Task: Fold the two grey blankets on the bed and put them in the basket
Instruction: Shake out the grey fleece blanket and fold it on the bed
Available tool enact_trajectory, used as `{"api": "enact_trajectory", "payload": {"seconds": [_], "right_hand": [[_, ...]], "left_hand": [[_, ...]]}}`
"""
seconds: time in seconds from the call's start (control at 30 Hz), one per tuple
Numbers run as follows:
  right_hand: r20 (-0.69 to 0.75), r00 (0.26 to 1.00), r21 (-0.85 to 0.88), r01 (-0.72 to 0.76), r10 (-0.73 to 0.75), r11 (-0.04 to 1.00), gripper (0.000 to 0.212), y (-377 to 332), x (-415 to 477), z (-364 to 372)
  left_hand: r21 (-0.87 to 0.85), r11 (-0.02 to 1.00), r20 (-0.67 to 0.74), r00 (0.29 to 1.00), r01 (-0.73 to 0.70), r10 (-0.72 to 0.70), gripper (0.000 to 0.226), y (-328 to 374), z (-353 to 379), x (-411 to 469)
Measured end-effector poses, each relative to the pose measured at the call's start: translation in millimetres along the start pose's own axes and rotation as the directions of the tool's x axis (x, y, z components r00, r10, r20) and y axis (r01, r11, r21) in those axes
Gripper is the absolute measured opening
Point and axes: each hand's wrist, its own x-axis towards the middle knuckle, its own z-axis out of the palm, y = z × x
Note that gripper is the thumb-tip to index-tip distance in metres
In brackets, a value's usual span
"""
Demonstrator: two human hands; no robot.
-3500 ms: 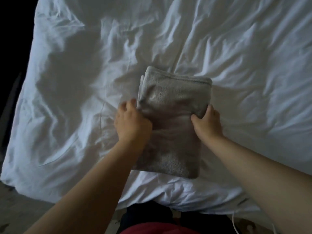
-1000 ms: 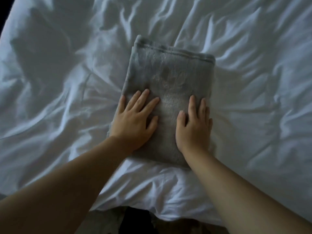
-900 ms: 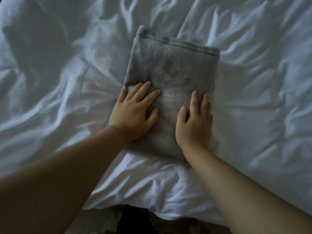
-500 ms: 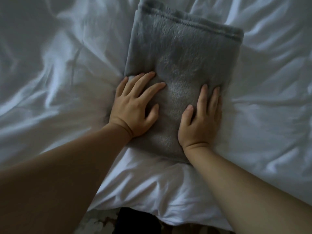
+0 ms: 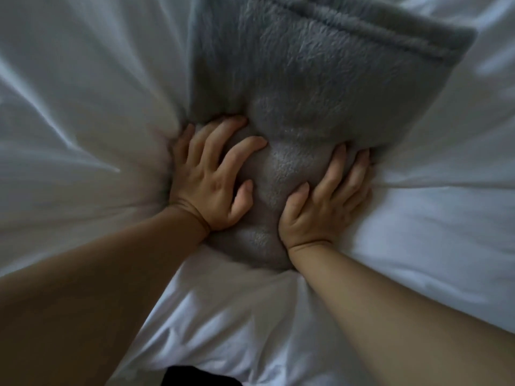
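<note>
A folded grey fleece blanket (image 5: 320, 87) lies on the white bed sheet (image 5: 83, 112), filling the upper middle of the head view. My left hand (image 5: 211, 185) presses down on its near left part, fingers spread and slightly curled into the pile. My right hand (image 5: 323, 201) presses on the near right part in the same way. The blanket bulges up between the two hands and sinks into the bedding. Neither a second grey blanket nor a basket is in view.
Wrinkled white bedding surrounds the blanket on all sides. The bed's near edge (image 5: 223, 366) runs along the bottom, with a dark gap (image 5: 200, 378) below it.
3.5 s ago my hands held the blanket's sides; they then lay flat on top. Now they press harder, fingers curling in, and the view has come much closer.
</note>
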Motion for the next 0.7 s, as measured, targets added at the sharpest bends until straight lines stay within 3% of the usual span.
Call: {"api": "enact_trajectory", "payload": {"seconds": [0.27,0.33,0.43,0.53,0.6,0.7], "right_hand": [[0.022,0.999,-0.038,-0.026,0.027,0.999,0.070,-4,2,-4],[0.086,0.995,-0.039,-0.055,0.058,0.998,0.068,-11,9,-18],[0.279,0.956,-0.097,-0.066,0.091,0.993,0.069,-19,21,-54],[0.489,0.871,-0.224,0.076,0.044,0.972,0.051,-28,56,-88],[0.539,0.842,-0.297,0.184,0.006,0.937,0.045,-35,84,-106],[0.535,0.808,-0.206,0.409,-0.248,0.889,0.044,-51,123,-125]], "left_hand": [[-0.030,1.000,-0.016,1.000,0.006,-0.006,0.050,0,-1,1],[-0.046,0.998,0.019,0.999,0.045,-0.044,0.051,4,-13,4],[-0.070,0.988,0.177,0.977,0.135,-0.120,0.052,17,-44,12],[-0.098,0.966,0.327,0.925,0.238,-0.195,0.049,28,-81,27],[-0.058,0.953,0.424,0.872,0.296,-0.245,0.050,39,-101,37],[0.075,0.861,0.448,0.754,0.503,-0.480,0.056,72,-119,52]]}}
